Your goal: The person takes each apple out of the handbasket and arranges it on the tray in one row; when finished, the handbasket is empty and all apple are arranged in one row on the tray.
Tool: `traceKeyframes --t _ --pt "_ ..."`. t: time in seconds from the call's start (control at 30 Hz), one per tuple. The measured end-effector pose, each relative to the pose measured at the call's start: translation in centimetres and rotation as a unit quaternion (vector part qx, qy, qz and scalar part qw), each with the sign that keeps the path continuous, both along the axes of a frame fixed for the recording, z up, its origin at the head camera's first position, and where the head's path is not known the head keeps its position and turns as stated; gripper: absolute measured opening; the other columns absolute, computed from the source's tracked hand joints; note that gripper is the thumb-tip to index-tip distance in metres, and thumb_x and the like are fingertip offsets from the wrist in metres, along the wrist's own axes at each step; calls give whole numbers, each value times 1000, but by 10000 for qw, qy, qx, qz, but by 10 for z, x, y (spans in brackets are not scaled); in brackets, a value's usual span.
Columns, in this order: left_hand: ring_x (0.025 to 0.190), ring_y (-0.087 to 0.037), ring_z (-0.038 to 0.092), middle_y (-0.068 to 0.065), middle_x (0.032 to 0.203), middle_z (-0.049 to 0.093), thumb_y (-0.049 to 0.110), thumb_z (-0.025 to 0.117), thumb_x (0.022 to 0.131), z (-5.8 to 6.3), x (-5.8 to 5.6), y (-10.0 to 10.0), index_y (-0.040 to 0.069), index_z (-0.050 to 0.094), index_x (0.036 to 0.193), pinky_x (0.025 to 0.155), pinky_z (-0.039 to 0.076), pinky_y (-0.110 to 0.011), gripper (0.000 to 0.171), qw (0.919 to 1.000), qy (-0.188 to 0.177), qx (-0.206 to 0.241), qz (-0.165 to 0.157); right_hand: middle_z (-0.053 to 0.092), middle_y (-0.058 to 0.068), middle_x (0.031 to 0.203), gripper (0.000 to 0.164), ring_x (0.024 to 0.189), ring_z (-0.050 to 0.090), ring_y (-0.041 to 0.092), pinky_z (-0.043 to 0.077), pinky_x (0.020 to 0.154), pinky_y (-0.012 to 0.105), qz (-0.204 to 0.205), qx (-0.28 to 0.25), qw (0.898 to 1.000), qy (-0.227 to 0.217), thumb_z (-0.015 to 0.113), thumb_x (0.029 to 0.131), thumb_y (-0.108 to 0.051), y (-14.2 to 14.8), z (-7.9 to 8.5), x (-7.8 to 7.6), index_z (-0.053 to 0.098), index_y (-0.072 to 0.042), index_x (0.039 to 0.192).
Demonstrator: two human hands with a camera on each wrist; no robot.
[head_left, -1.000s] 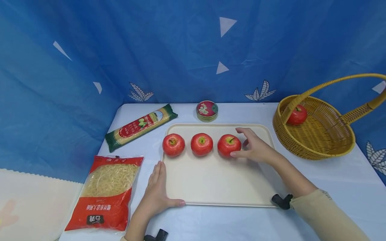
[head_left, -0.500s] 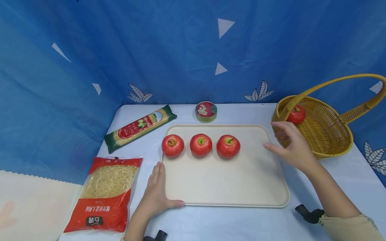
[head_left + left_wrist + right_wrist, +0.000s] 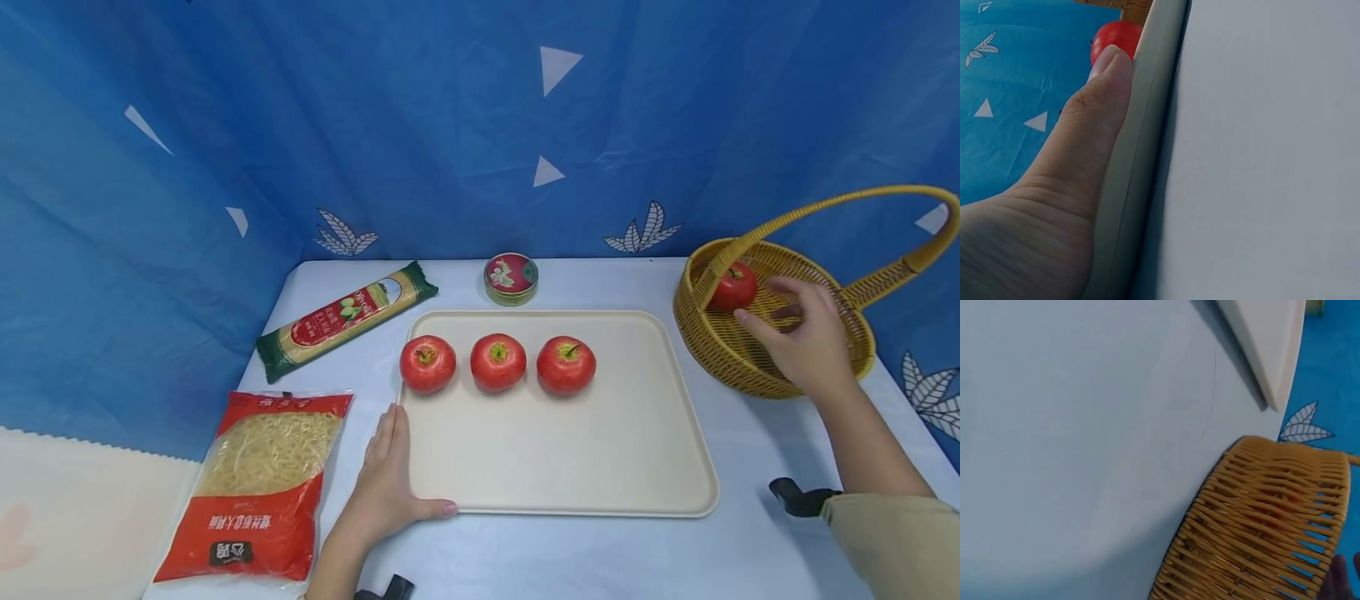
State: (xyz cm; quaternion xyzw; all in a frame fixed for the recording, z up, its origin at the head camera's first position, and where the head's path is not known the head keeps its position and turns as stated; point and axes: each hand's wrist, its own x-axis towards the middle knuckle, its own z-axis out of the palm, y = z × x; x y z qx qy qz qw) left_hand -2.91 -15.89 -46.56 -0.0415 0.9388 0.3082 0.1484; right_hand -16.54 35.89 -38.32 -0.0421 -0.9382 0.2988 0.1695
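Observation:
Three red apples stand in a row along the back of a cream tray (image 3: 562,458): a left apple (image 3: 427,364), a middle apple (image 3: 498,362) and a right apple (image 3: 566,365). My left hand (image 3: 386,487) rests on the tray's front left corner, fingers straight along the side and thumb along the front edge. A yellow wicker basket (image 3: 731,367) at the right has another apple (image 3: 734,287) inside. Over that basket is my right hand (image 3: 813,342), thumb and fingers spread beside the apple. Whether the thumb touches it I cannot tell.
A long pasta packet (image 3: 348,321) lies at the back left. Nearer is a red bag of pasta (image 3: 258,483). One round tin (image 3: 511,278) stands behind the tray. The basket's tall handle (image 3: 847,200) arches over it, and a blue curtain (image 3: 450,125) hangs behind the table.
My right hand has let go of the right apple on the tray and moved right, over the basket beside the apple there. The left hand has stayed at the tray's corner.

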Motion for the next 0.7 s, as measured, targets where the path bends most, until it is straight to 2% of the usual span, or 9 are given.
traceKeyframes --t 0.17,0.3,0.37,0.53,0.7 --pt "148 -30 0 -5 161 -7 78 76 37 -2 0 -1 20 -9 152 116 13 -55 155 10000 -17 -17 22 31 22 143 78 110 44 36 41 79 33 -171 -7 9985 -511 62 87 -46 6 -6 -20 27 -12 148" --pt "148 -29 0 -4 161 -8 78 76 38 -3 0 -1 21 -10 152 116 12 -55 154 10000 -16 -17 35 22 27 146 84 117 38 44 40 87 55 -160 -51 9968 -782 59 87 -49 6 -9 -36 19 -9 150" --pt "148 -28 -1 -3 161 -8 78 77 37 -3 0 -1 22 -10 152 117 12 -54 154 10000 -17 -14 41 17 29 148 88 123 33 47 37 94 62 -148 -62 9954 -941 58 87 -51 8 -10 -43 17 -8 151" --pt "148 -28 -2 -3 161 -8 78 77 37 -3 0 -1 22 -10 152 117 12 -54 154 10000 -23 -25 47 11 29 150 95 133 21 52 30 100 69 -289 -23 9902 -1367 57 83 -59 8 -12 -56 12 -11 152" --pt "148 -28 -1 -3 161 -6 77 77 38 -4 -1 0 23 -10 152 116 14 -55 153 10000 -17 -2 69 10 30 149 98 132 20 53 31 100 69 -449 37 9867 -1563 57 83 -61 7 -15 -63 10 -9 151"
